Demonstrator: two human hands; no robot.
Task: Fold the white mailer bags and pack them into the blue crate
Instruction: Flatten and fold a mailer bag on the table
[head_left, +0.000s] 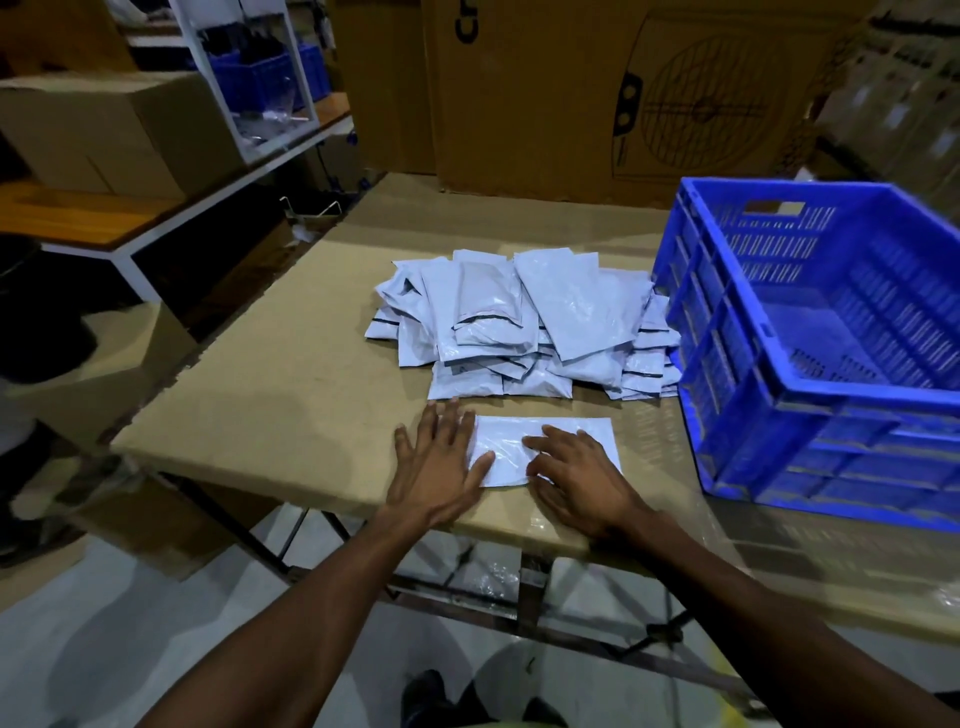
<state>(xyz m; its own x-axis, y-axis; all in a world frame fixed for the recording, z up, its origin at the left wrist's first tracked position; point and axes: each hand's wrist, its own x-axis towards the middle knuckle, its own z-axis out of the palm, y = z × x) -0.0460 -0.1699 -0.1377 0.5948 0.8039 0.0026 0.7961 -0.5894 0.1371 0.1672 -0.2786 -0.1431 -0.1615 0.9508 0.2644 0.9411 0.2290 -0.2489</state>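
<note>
One white mailer bag (550, 434) lies flat near the table's front edge. My left hand (441, 462) presses palm-down on its left end, fingers spread. My right hand (576, 480) lies flat on its lower right part, fingers pointing left. Neither hand grips anything. Behind the flat bag sits a loose pile of white mailer bags (524, 322), several with dark seal strips showing. The blue crate (831, 400) stands at the right of the table, touching the pile's right side; what I see of its inside holds no bags.
The table (270, 374) has a brown cardboard top. Large cardboard boxes (571, 93) stand behind it. At the left are a wooden bench (78, 218), a box and a white frame with another blue crate (265, 73). My shoes show on the floor below.
</note>
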